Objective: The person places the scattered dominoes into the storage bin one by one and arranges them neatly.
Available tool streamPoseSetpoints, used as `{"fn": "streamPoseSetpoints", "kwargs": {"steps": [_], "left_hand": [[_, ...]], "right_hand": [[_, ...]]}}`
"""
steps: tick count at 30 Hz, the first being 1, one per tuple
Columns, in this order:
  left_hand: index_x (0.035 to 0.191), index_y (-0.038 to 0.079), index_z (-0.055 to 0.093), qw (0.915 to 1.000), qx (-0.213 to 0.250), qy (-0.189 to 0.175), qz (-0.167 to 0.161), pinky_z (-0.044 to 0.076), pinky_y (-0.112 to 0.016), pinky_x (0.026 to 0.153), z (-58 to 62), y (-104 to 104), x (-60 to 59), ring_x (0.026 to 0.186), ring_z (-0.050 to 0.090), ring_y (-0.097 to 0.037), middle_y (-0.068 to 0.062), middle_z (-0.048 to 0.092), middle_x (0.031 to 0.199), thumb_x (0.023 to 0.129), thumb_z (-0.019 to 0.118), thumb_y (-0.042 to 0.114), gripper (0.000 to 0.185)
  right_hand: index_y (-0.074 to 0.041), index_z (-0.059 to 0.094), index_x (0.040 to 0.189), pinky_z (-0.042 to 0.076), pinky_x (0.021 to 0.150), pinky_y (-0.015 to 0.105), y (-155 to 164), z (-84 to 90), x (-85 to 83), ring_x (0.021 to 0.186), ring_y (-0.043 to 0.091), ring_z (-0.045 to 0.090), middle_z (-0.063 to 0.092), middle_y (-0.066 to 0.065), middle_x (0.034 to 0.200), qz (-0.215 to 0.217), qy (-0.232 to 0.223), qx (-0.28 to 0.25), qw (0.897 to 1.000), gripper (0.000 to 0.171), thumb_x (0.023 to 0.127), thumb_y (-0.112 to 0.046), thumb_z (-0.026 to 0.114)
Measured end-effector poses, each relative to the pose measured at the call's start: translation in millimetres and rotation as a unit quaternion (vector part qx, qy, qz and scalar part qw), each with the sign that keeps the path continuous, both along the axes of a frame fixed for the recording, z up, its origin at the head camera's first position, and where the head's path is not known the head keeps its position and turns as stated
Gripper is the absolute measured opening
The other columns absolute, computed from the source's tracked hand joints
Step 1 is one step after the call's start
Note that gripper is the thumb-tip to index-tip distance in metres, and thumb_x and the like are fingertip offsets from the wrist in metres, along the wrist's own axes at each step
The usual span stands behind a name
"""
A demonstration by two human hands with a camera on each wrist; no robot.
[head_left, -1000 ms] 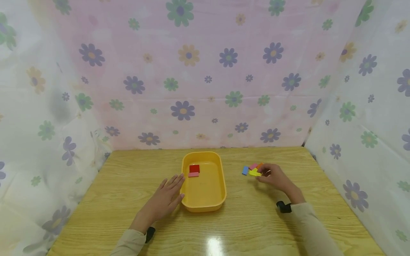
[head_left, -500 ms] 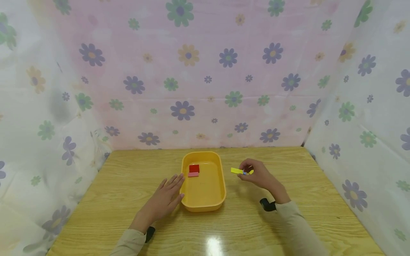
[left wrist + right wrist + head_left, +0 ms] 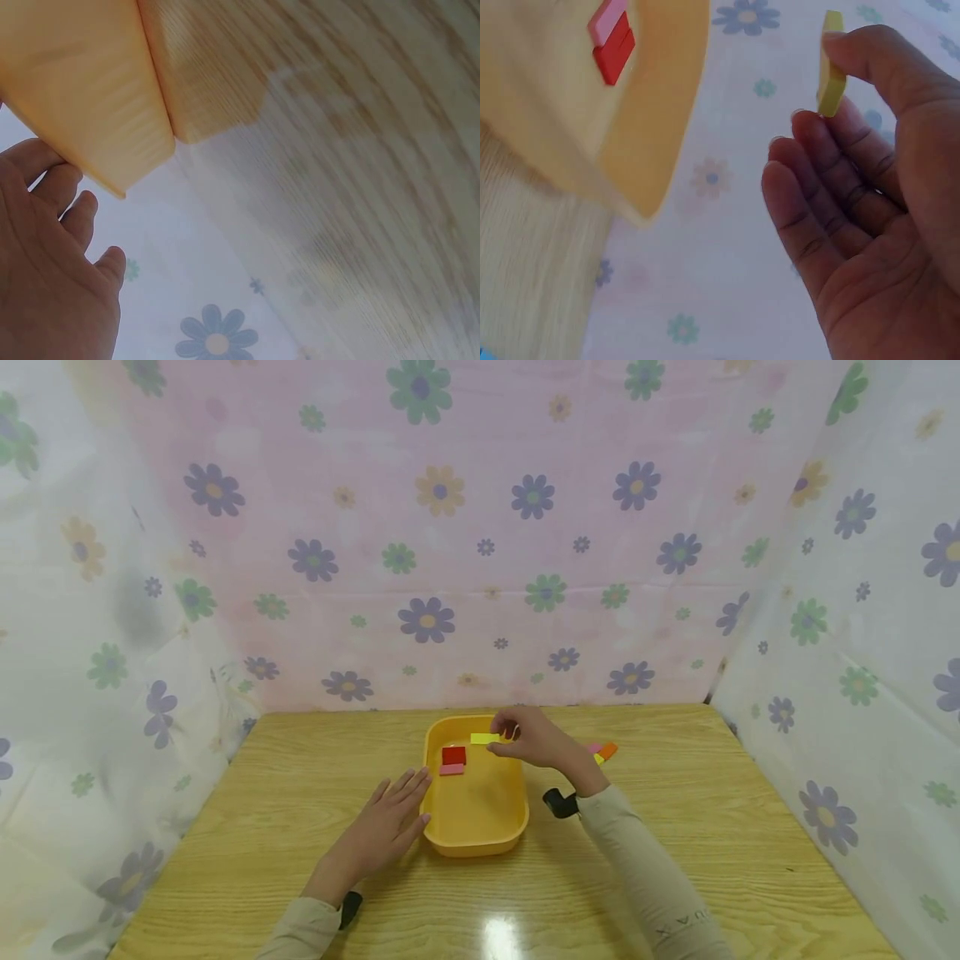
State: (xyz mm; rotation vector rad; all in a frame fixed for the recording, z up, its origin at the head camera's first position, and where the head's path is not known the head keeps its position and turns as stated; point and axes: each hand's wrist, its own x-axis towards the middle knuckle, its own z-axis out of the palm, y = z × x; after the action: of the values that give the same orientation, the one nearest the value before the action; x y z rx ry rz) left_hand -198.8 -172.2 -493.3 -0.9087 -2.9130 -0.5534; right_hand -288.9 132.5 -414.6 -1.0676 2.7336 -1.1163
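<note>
A yellow-orange tray [image 3: 439, 827] sits mid-table with a red block [image 3: 453, 755] and a pink block [image 3: 452, 769] inside. My right hand [image 3: 507, 732] hovers over the tray's far end, pinching a flat yellow piece [image 3: 484, 738] between thumb and fingers; the right wrist view shows that piece [image 3: 830, 71] held edge-on, with the tray [image 3: 660, 112] and red block [image 3: 615, 54] below. My left hand [image 3: 390, 814] lies flat on the table, fingers straight, touching the tray's left wall [image 3: 105, 142]. Pink and orange pieces [image 3: 603, 750] lie right of the tray, partly hidden by my arm.
The wooden table [image 3: 675, 827] is bounded at the back and both sides by floral cloth walls [image 3: 480, 568]. A glare spot [image 3: 501, 935] shows near the front edge. Black wrist mounts sit on both forearms.
My right hand lifted the yellow piece from the pile on the right and carried it left, over the tray's far end. The left hand stayed put.
</note>
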Motion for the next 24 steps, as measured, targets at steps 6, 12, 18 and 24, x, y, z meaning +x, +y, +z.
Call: {"fn": "streamPoseSetpoints", "kwargs": {"steps": [6, 12, 18, 24], "left_hand": [[0.159, 0.004, 0.032, 1.0, -0.001, 0.006, 0.004, 0.015, -0.061, 0.124, -0.7, -1, -1.5, 0.155, 0.023, -0.032, -0.008, 0.027, 0.167, 0.108, 0.048, 0.036, 0.062], [0.16, 0.006, 0.029, 1.0, 0.004, -0.005, 0.003, 0.013, -0.061, 0.124, -2.9, -2, -1.4, 0.156, 0.021, -0.031, -0.006, 0.024, 0.168, 0.109, 0.047, 0.036, 0.062], [0.16, 0.005, 0.029, 0.9999, 0.012, -0.01, 0.0, 0.014, -0.061, 0.124, -0.8, -2, -0.2, 0.155, 0.022, -0.032, -0.007, 0.026, 0.167, 0.108, 0.048, 0.037, 0.063], [0.16, 0.006, 0.028, 0.9999, 0.009, -0.014, 0.0, 0.013, -0.06, 0.125, -1.5, -2, -0.8, 0.156, 0.02, -0.031, -0.007, 0.024, 0.168, 0.109, 0.048, 0.036, 0.063]], "right_hand": [[-0.006, 0.07, 0.094, 0.054, 0.073, 0.023, -38, -0.6, -28.8, 0.077, 0.012, 0.06, 0.067, 0.003, 0.087, 0.033, -0.03, 0.058, 0.997, 0.014, 0.092, -0.018, 0.077], [-0.004, 0.074, 0.094, 0.054, 0.071, 0.019, -66, -22.4, -49.3, 0.074, 0.009, 0.06, 0.07, 0.004, 0.087, 0.039, -0.084, 0.094, 0.991, 0.011, 0.09, -0.014, 0.079], [-0.006, 0.076, 0.093, 0.048, 0.062, 0.016, -81, -43.0, -52.6, 0.067, 0.006, 0.055, 0.068, -0.002, 0.078, 0.034, -0.142, 0.121, 0.982, 0.012, 0.089, -0.016, 0.081], [-0.004, 0.076, 0.087, 0.049, 0.062, 0.015, -89, -54.8, -52.5, 0.065, 0.005, 0.055, 0.07, -0.001, 0.076, 0.044, -0.146, 0.121, 0.981, 0.008, 0.086, -0.009, 0.082]]}}
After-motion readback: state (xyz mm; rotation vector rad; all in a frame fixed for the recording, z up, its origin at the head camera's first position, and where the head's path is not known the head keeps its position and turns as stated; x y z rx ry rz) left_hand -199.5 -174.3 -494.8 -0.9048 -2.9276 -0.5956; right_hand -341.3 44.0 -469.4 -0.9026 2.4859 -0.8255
